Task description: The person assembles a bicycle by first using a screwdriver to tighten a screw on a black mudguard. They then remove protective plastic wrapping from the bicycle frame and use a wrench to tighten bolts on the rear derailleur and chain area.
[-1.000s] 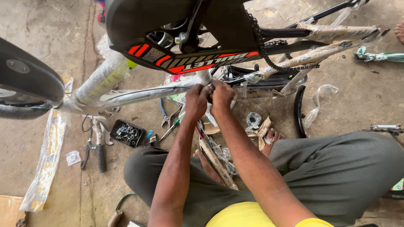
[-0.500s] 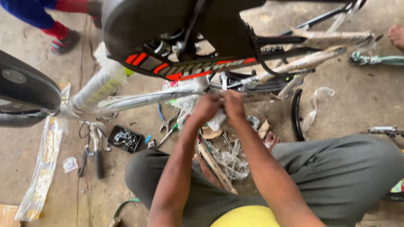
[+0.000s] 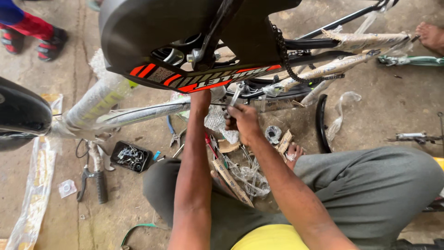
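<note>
Head view, hands?
— Left hand (image 3: pixel 200 103) reaches under the chain guard (image 3: pixel 185 41), grip hidden. Right hand (image 3: pixel 243 121) closed on a wrench (image 3: pixel 235 96), frame centre, beside the frame tube (image 3: pixel 138 113).

Your left hand (image 3: pixel 201 103) has its fingertips hidden behind the chain guard (image 3: pixel 185 41), so its grip can't be told. The tyre (image 3: pixel 21 113) is cut off at the left edge. The tray (image 3: pixel 131 156) holds parts too small to identify.
</note>
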